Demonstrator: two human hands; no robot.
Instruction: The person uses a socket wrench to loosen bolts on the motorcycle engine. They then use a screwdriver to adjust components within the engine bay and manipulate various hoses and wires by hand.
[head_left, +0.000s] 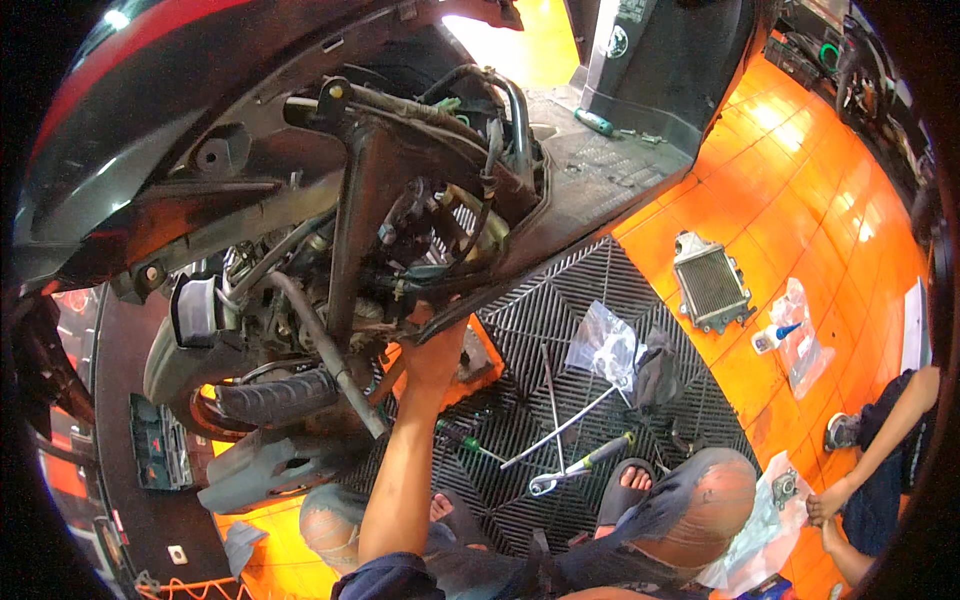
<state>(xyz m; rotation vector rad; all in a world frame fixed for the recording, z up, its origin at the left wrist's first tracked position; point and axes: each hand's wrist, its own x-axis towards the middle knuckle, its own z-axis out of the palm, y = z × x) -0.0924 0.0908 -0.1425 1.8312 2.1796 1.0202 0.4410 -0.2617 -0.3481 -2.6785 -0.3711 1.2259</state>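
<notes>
My left hand (434, 325) reaches up from the lower edge into the underside of a dark scooter frame (352, 210), beside hoses and metal parts; its fingers are hidden there. My right hand is not in view. Below the frame are a black wheel (280, 398), a hanging metal tube (330, 345) and an orange container (478, 365). On the ribbed mat (530, 300) lie a green-handled screwdriver (455, 440), a ratchet wrench (590, 462), long metal tools (555, 420) and a plastic bag of parts (600, 340). A green-handled tool (592, 121) rests on the footboard (640, 170).
A radiator (711, 280), a small bottle (768, 338) and plastic sheets lie on orange tiles (820, 220) at right. A co-worker's hands (830, 505) are near a metal part (784, 488) at lower right. A toolbox (160, 440) and loose panel (270, 470) are at lower left.
</notes>
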